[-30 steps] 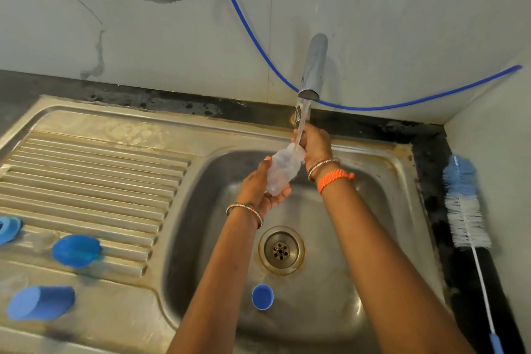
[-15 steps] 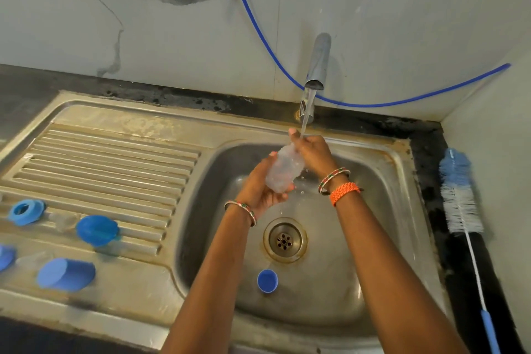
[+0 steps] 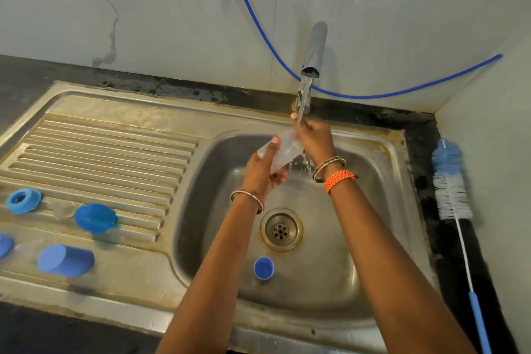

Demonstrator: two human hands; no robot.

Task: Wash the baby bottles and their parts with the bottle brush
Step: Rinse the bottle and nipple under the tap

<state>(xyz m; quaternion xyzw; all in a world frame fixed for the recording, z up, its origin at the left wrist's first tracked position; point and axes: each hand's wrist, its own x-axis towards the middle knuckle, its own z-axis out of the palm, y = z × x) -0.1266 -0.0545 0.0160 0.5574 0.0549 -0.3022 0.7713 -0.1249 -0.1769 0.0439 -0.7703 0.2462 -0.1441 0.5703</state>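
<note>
Both hands grip a clear baby bottle (image 3: 280, 152) tilted under the tap's (image 3: 313, 50) running water above the sink (image 3: 382, 181): left hand (image 3: 263, 174) around its base, right hand (image 3: 314, 138) at its upper end. Bottle brush (image 3: 454, 195) lies on the surface to the right.

Both my arms reach forward from the lower edge, forearms bare, converging ahead of me. My left hand (image 3: 263, 171) is turned palm-up, fingers curled in a grip, thumb raised. My right hand (image 3: 314, 138) sits higher and just beyond it, fingers curled and pinching, back of the hand toward me. Left wrist carries one bangle; right wrist carries a bangle and an orange braided band.
</note>
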